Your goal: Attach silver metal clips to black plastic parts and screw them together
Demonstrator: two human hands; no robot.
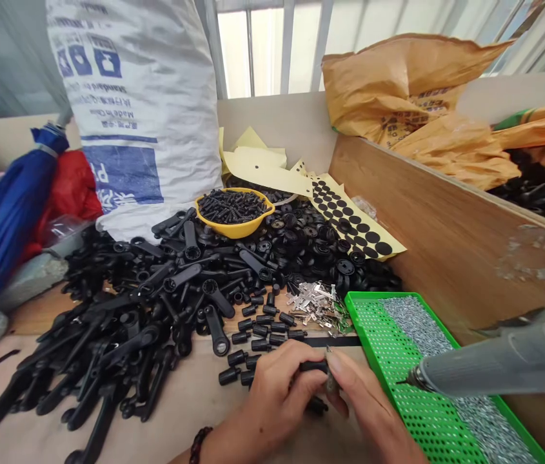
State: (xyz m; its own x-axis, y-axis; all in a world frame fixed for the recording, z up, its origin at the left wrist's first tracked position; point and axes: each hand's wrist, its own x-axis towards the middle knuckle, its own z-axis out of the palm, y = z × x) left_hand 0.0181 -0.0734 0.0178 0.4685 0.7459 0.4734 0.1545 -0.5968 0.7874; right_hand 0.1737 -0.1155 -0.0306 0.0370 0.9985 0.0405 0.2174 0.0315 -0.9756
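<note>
My left hand (pixel 277 390) is closed around a short black plastic cylinder (pixel 313 366), holding it level above the table. Against its end presses my right hand (pixel 362 403), thumb and fingers pinched together. A tiny metal piece (pixel 329 348) pokes out at the right fingertips, too small to tell its kind. Just beyond the hands lie several more black cylinders (pixel 265 319) in loose rows. Behind these is a small heap of silvery metal clips (pixel 318 303). One more cylinder (pixel 317 405) is partly hidden beneath my hands.
Black crank handles (pixel 131 335) pile up at left. A yellow bowl (pixel 236 229) holds black ridged parts. To the right, a green tray (pixel 383 361) contains small screws (pixel 417 322), with a grey power screwdriver (pixel 489 354) jutting over it. A wooden board (pixel 446 212) borders the right side.
</note>
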